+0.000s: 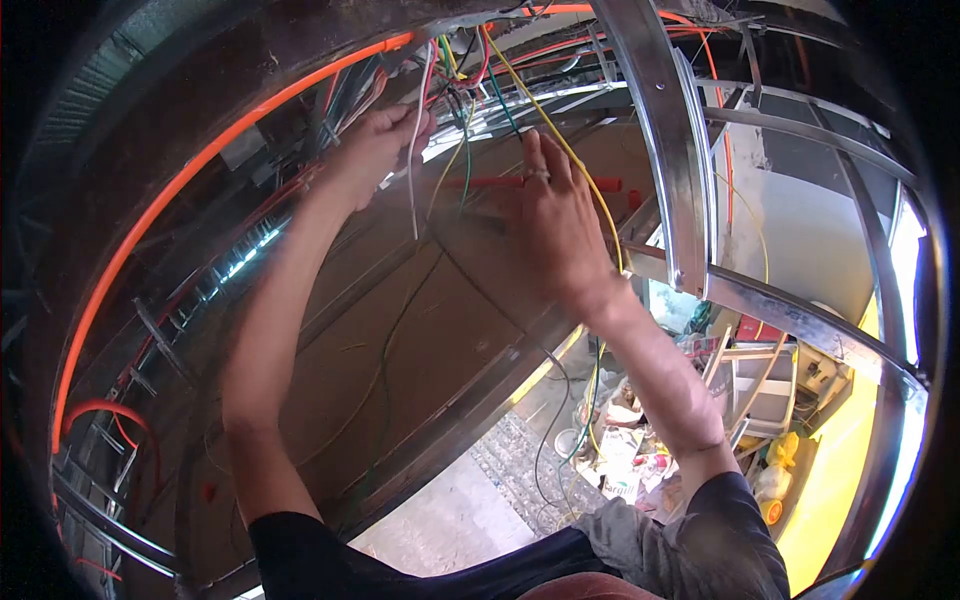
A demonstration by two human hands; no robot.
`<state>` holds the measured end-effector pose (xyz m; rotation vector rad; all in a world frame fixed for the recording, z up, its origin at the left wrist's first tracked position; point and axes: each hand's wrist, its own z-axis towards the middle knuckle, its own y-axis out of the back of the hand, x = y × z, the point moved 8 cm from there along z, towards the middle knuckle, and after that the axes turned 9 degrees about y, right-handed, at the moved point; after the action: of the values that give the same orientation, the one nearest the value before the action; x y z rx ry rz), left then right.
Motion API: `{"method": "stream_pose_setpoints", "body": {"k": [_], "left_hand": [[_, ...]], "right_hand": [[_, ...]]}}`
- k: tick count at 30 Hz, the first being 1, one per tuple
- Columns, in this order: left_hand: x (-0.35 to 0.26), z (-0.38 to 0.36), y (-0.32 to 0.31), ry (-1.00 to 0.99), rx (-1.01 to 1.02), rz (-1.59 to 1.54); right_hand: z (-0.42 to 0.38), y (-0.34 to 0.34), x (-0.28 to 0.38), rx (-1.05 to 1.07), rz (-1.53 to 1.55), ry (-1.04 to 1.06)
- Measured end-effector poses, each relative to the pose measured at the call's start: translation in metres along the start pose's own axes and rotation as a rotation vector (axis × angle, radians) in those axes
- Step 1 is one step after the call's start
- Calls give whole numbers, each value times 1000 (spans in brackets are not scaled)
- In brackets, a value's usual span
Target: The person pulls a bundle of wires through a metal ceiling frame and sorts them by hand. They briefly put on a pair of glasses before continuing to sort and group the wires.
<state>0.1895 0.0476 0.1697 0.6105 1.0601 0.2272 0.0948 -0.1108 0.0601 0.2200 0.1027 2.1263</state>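
Note:
My left hand (pixel 388 140) is raised to a bundle of electrical wires under the ceiling, its fingers closed in a pinch on wires there. A pinkish-white wire (pixel 413 190) hangs down in front of those fingertips, its lower end loose. My right hand (pixel 558 215) is lifted to the right of the bundle, back toward me and a ring on one finger. A green wire (pixel 502 95) runs down to its fingertips, which look closed on it; the thumb side is blurred. Along its outer side passes a yellow wire (pixel 560 140).
Orange conduit (pixel 180 185) curves along the left. A metal stud (pixel 665 130) stands close to my right hand, joined to a metal rail (pixel 800 325). A brown panel (pixel 400 330) lies behind the wires. Far below are a wooden ladder (pixel 755 355) and cluttered materials (pixel 625 440).

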Motion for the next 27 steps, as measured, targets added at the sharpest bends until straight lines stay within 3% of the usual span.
{"method": "stream_pose_setpoints", "body": {"k": [1,3,5,6,9,10,12,14,16,20,22,27], "left_hand": [[0,-1,-1,0,1,-2],[1,-1,-2,3,-5,-20],[0,-3,-5,-4,25,-35],[-1,-3,-6,-11,52,-50],[1,2,-2,-35,102,1],[2,1,-4,-37,103,1],[-1,-3,-6,-54,49,-143],[-1,-1,-4,-94,48,-82],[-1,1,-2,-137,44,-26],[-4,-6,-7,-84,71,-30],[-8,-12,-10,-87,111,-40],[-7,-14,-12,-33,86,-52]], "right_hand": [[-5,11,21,-63,-246,138],[0,27,43,-60,-97,128],[9,15,59,136,179,108],[14,16,59,2,302,49],[32,-20,58,153,419,-62],[37,-20,58,55,416,-47],[46,-30,53,69,429,-54],[50,-30,54,83,442,-55],[45,-19,44,14,755,-275],[39,-14,44,109,714,-265],[30,-1,35,-88,703,-266],[25,39,14,-157,547,-188]]}}
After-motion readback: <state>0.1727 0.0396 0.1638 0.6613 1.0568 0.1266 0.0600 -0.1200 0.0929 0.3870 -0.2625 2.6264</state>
